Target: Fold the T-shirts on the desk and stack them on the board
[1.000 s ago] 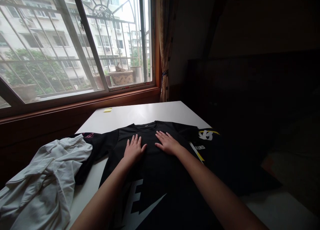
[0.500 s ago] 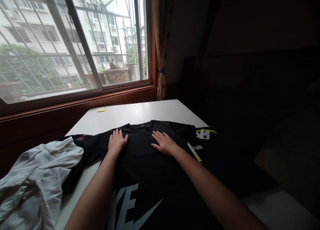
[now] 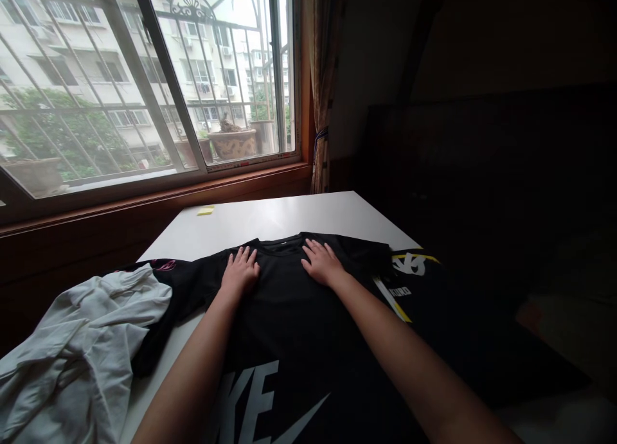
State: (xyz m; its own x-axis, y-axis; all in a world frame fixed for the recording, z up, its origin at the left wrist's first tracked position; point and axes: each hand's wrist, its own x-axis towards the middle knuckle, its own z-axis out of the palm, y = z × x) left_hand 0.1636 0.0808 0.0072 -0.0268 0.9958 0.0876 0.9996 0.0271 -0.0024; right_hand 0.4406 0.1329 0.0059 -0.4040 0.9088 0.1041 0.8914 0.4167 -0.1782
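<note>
A black T-shirt (image 3: 289,315) with a large pale grey logo lies spread out, its neckline toward the far side. My left hand (image 3: 240,268) rests flat on its left shoulder area, fingers stretched forward. On the other side of the neckline, my right hand (image 3: 322,261) lies on the cloth with its fingers apart. Neither hand grips the fabric. The shirt's lower part runs out of view at the bottom, and my forearms cover some of its sides.
Under the shirt is a white table (image 3: 270,214) with a yellow sticker (image 3: 205,210) near its far edge. A crumpled white garment (image 3: 91,328) lies at left over dark cloth. To the right is a dark garment (image 3: 409,264) with white and yellow markings. A window (image 3: 144,78) stands beyond.
My right hand has shifted slightly forward, closer to the neckline. The view has turned a little left, so everything sits further right. The T-shirt stays spread out.
</note>
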